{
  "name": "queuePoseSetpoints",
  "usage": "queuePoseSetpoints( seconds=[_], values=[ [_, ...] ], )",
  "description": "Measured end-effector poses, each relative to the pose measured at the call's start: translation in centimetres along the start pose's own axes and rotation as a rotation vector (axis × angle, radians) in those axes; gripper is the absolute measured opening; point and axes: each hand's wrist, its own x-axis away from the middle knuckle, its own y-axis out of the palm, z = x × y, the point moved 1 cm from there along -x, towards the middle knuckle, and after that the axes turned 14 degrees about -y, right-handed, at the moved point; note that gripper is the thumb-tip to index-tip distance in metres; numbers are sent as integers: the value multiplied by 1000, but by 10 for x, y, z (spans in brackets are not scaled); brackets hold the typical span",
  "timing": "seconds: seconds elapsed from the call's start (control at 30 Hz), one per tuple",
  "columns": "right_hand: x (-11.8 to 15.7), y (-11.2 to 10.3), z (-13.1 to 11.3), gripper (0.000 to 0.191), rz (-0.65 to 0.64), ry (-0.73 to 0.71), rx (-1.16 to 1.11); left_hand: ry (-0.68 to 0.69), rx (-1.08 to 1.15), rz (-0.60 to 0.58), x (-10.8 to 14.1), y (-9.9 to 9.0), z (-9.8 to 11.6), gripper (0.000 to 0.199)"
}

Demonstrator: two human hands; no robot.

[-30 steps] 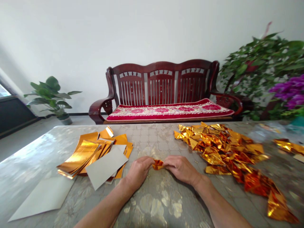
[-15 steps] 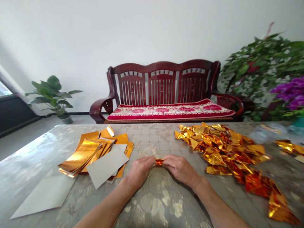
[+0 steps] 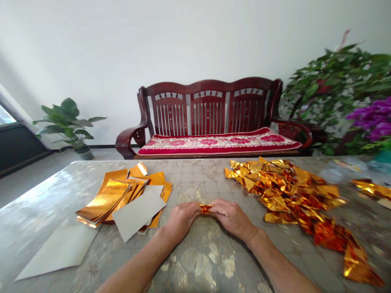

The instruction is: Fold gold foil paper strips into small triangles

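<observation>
A small folded piece of gold foil paper [image 3: 205, 208] is stretched between my two hands, just above the table [image 3: 195, 244]. My left hand [image 3: 182, 217] pinches its left end, fingers closed. At the other end my right hand [image 3: 231, 215] grips it the same way. Most of the foil is hidden under the fingers; only a short shiny orange strip shows. Left of my hands lies a loose stack of flat gold foil sheets [image 3: 105, 197], with a sheet showing its white back [image 3: 139, 212] on top. To the right spreads a heap of folded gold foil pieces [image 3: 284, 187].
Another white-backed sheet [image 3: 58, 252] lies at the table's left front. Clear plastic bags [image 3: 345, 169] rest at the right back, near another gold foil piece [image 3: 371, 189]. Beyond the table stand a dark red wooden bench [image 3: 207, 108], a potted plant [image 3: 71, 122] and purple flowers [image 3: 372, 118].
Both hands stay in nearly the same place, still pinching the foil. Slightly more of the orange strip shows between the fingers. The papers on the table have not moved.
</observation>
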Motion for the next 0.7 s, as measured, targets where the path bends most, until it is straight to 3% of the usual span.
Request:
queuePoseSetpoints(
  seconds=[0.43, 0.7],
  values=[
    [-1, 4, -3, 21, 57, -29, -25, 14, 75, -27, 1, 1, -2, 17],
    [-2, 7, -5, 21, 162, -36, 29, -11, 113, 26, 1, 4, -3, 16]
  ],
)
